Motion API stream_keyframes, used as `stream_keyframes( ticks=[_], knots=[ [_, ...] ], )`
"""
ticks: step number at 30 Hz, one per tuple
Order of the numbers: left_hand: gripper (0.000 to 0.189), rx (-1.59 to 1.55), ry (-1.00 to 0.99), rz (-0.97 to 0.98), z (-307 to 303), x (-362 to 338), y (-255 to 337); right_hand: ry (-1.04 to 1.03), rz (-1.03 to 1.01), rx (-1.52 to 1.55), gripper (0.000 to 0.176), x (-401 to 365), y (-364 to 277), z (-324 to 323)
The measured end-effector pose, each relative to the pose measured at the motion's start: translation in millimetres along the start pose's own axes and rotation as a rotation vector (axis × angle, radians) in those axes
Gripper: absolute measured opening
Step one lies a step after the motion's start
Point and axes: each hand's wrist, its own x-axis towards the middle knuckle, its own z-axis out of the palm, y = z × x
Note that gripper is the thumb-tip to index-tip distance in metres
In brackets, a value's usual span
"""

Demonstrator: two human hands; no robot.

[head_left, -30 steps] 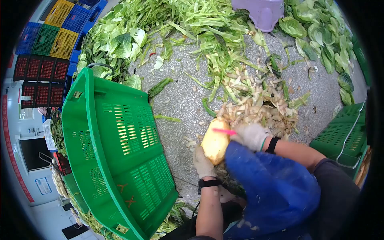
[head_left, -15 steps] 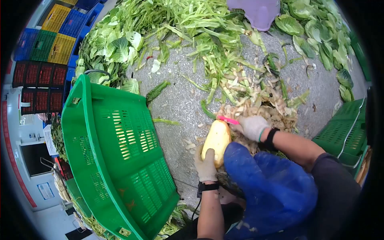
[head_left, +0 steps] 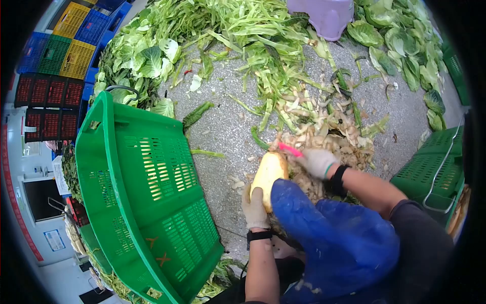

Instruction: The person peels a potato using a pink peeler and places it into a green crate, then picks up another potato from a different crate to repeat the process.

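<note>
My left hand (head_left: 255, 206), in a pale glove, is closed round the lower end of a large, long potato (head_left: 269, 176). Most of its visible surface is peeled to pale yellow, with some brownish skin at the top. In my gloved right hand (head_left: 317, 163) is a pink-handled peeler (head_left: 289, 149), its head at the potato's upper end. Heaped just beyond are tan peelings (head_left: 339, 142). A blue cover (head_left: 339, 233) over my lap and knee partly hides the potato's right side.
A big green plastic crate (head_left: 157, 167) tilts at my left; another green crate (head_left: 430, 167) stands at the right. Green stalk trimmings (head_left: 233, 25) and cabbage leaves (head_left: 405, 40) cover the far floor around a purple stool (head_left: 331, 17). Stacked coloured crates (head_left: 76, 58) line the far left.
The potato and my left hand have shifted slightly left. The peeler has tilted more steeply at the potato's top end. The blue-covered knee now overlaps more of the potato.
</note>
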Motion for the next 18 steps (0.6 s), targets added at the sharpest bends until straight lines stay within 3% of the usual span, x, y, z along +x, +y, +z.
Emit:
stream_keyframes(
  ticks=[2,3,5,7,10,12,13,15,17,18],
  knots=[
    [0.056,-0.074,-0.014,-0.019,-6,9,4,0.12,-0.043,0.031,0.043,-3,7,-1],
    [0.055,-0.234,-0.076,-0.131,-9,12,4,0.121,-0.111,0.06,0.045,-10,-1,8],
    [0.055,-0.565,-0.208,-0.365,-11,15,0,-0.074,-0.214,-0.025,0.048,-31,-32,3],
    [0.058,-0.531,-0.311,-0.475,-17,18,4,-0.069,-0.109,0.014,0.043,-16,-18,8],
    [0.058,-0.512,-0.192,-0.382,-15,20,11,-0.076,-0.135,-0.025,0.038,-7,-18,11],
    [0.057,-0.421,-0.174,-0.38,-14,27,20,0.041,-0.328,-0.08,0.034,-18,-26,8],
    [0.057,-0.423,-0.174,-0.377,-15,31,22,-0.08,-0.343,-0.171,0.034,-24,-40,5],
    [0.053,-0.517,-0.252,-0.457,-20,31,19,-0.116,-0.31,-0.139,0.036,-31,-46,0],
    [0.052,-0.485,-0.239,-0.462,-22,26,17,-0.069,-0.047,-0.027,0.041,1,-28,-9],
    [0.05,-0.452,-0.238,-0.45,-20,27,22,0.026,-0.077,-0.117,0.044,16,-3,-5]
  ],
)
